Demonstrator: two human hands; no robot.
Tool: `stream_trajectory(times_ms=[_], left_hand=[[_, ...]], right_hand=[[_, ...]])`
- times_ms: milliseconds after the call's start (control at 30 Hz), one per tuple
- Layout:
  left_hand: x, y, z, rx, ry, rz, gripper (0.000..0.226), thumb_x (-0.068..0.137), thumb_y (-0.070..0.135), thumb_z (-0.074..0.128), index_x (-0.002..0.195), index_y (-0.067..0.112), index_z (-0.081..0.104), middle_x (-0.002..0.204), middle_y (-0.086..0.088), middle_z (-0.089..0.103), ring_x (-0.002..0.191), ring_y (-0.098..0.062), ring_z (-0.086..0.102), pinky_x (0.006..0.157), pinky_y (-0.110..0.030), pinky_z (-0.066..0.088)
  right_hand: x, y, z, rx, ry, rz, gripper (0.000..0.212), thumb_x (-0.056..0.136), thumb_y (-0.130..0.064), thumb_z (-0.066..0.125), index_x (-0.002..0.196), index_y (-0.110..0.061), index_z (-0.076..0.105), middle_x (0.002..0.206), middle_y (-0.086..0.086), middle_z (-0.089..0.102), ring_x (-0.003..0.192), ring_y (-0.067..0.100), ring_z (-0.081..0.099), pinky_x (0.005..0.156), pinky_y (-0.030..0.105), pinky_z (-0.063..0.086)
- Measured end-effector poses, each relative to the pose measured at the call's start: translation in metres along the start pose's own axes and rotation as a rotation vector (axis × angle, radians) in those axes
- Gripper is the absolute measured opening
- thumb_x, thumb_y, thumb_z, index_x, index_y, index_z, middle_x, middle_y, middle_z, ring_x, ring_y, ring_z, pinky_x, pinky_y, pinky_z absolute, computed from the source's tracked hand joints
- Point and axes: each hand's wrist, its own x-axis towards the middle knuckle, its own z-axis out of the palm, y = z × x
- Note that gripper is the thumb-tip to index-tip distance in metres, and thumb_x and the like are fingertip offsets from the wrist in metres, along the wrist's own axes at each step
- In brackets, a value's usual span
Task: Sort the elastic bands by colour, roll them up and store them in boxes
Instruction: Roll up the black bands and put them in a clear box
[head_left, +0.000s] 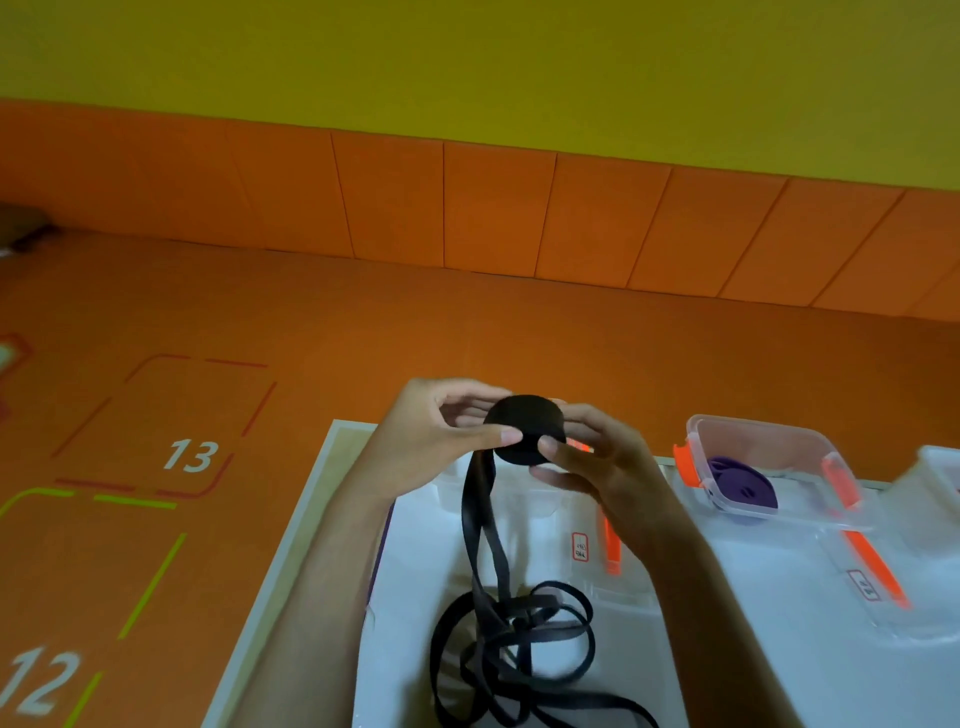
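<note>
Held up over table (309, 525), forearms angling in from below. Pinching black roll (527, 428) w/ L hand (436, 431), thumb & fingers curled on its left edge; gripping right side w/ R hand (602, 462), thumb on roll's face. Loose tail (475, 519) hanging from roll to tangled heap on table. Purple roll (743, 486) inside open box (841, 470), right.

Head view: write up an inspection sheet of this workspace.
Surface: white tabletop, pale edge.
Job's things: black rolled elastic band, its loose tail heaped below; purple rolled band in clear plastic box with orange clips.
Clutter: clear lid with orange clip, lying flat.
Grippers: left hand and right hand pinch the black roll with their fingers.
Cables: nothing seen.
Surroundings: orange floor with numbered outlines, orange wall panels, yellow wall.
</note>
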Motion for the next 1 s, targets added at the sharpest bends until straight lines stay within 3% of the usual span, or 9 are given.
stream_trajectory(times_ms=[67, 167, 267, 400, 533, 667, 800, 900, 1000], left_hand=[[0.002, 0.000, -0.002, 0.026, -0.069, -0.033, 0.034, 0.084, 0.016, 0.090, 0.116, 0.024, 0.081, 0.113, 0.002, 0.081, 0.107, -0.019, 0.078, 0.094, -0.030, 0.061], [0.003, 0.000, 0.003, 0.044, -0.080, -0.055, 0.038, 0.086, 0.024, 0.089, 0.121, 0.027, 0.076, 0.117, 0.005, 0.080, 0.112, -0.016, 0.076, 0.102, -0.035, 0.059], [0.002, 0.000, 0.006, 0.063, 0.004, -0.039, 0.035, 0.087, 0.031, 0.087, 0.119, 0.030, 0.076, 0.118, 0.008, 0.079, 0.115, -0.011, 0.074, 0.102, -0.032, 0.058], [-0.001, 0.005, 0.007, -0.099, 0.088, 0.033, 0.033, 0.087, 0.028, 0.085, 0.119, 0.030, 0.079, 0.116, 0.004, 0.080, 0.111, -0.011, 0.074, 0.092, -0.020, 0.056], [0.000, 0.014, 0.004, -0.084, 0.094, 0.114, 0.034, 0.092, 0.027, 0.080, 0.126, 0.025, 0.077, 0.123, 0.004, 0.077, 0.119, -0.015, 0.071, 0.097, -0.020, 0.054], [-0.001, 0.019, 0.005, -0.002, 0.046, 0.099, 0.038, 0.092, 0.035, 0.078, 0.130, 0.038, 0.073, 0.125, 0.015, 0.075, 0.122, -0.007, 0.068, 0.099, -0.018, 0.054], [0.001, 0.015, 0.016, -0.045, 0.139, 0.085, 0.041, 0.085, 0.040, 0.083, 0.125, 0.037, 0.073, 0.122, 0.012, 0.077, 0.121, -0.011, 0.070, 0.101, -0.024, 0.055], [0.000, 0.011, 0.019, -0.020, 0.179, 0.081, 0.035, 0.082, 0.046, 0.082, 0.116, 0.036, 0.077, 0.119, 0.013, 0.075, 0.119, -0.011, 0.069, 0.090, -0.018, 0.055], [0.001, 0.009, 0.016, 0.048, 0.163, 0.071, 0.029, 0.086, 0.041, 0.082, 0.114, 0.034, 0.079, 0.108, 0.018, 0.071, 0.109, -0.010, 0.070, 0.080, -0.014, 0.054]], right_hand=[[0.001, -0.005, -0.004, -0.022, -0.049, 0.060, 0.041, 0.082, -0.030, 0.090, 0.116, -0.014, 0.074, 0.124, 0.012, 0.074, 0.112, 0.032, 0.074, 0.080, 0.047, 0.065], [0.002, -0.012, -0.003, 0.004, 0.041, 0.130, 0.048, 0.067, -0.044, 0.096, 0.105, -0.020, 0.079, 0.111, 0.013, 0.079, 0.101, 0.034, 0.078, 0.073, 0.037, 0.065], [0.003, -0.008, 0.001, 0.158, 0.118, 0.096, 0.049, 0.078, -0.036, 0.085, 0.114, -0.006, 0.073, 0.111, 0.023, 0.077, 0.102, 0.040, 0.077, 0.075, 0.034, 0.065], [0.002, -0.003, 0.010, 0.346, -0.004, -0.001, 0.046, 0.098, -0.024, 0.064, 0.129, 0.009, 0.054, 0.127, 0.028, 0.070, 0.120, 0.043, 0.069, 0.090, 0.039, 0.062], [0.003, -0.020, 0.008, 0.105, -0.050, -0.027, 0.044, 0.095, -0.036, 0.071, 0.130, -0.010, 0.065, 0.126, 0.014, 0.074, 0.120, 0.032, 0.071, 0.092, 0.039, 0.062], [0.004, -0.033, 0.000, -0.074, -0.001, -0.053, 0.042, 0.080, -0.043, 0.082, 0.119, -0.033, 0.073, 0.119, 0.001, 0.075, 0.103, 0.029, 0.077, 0.077, 0.032, 0.063], [0.005, -0.023, 0.003, 0.029, 0.028, -0.046, 0.040, 0.085, -0.027, 0.083, 0.120, -0.016, 0.068, 0.119, 0.009, 0.073, 0.107, 0.037, 0.076, 0.082, 0.041, 0.065], [0.004, -0.009, 0.007, 0.139, -0.022, -0.084, 0.039, 0.095, -0.011, 0.073, 0.128, -0.002, 0.056, 0.130, 0.017, 0.069, 0.117, 0.042, 0.071, 0.090, 0.052, 0.063], [0.003, -0.006, 0.007, 0.046, -0.069, -0.086, 0.037, 0.098, -0.013, 0.073, 0.129, -0.003, 0.055, 0.132, 0.014, 0.070, 0.120, 0.036, 0.070, 0.092, 0.052, 0.062]])
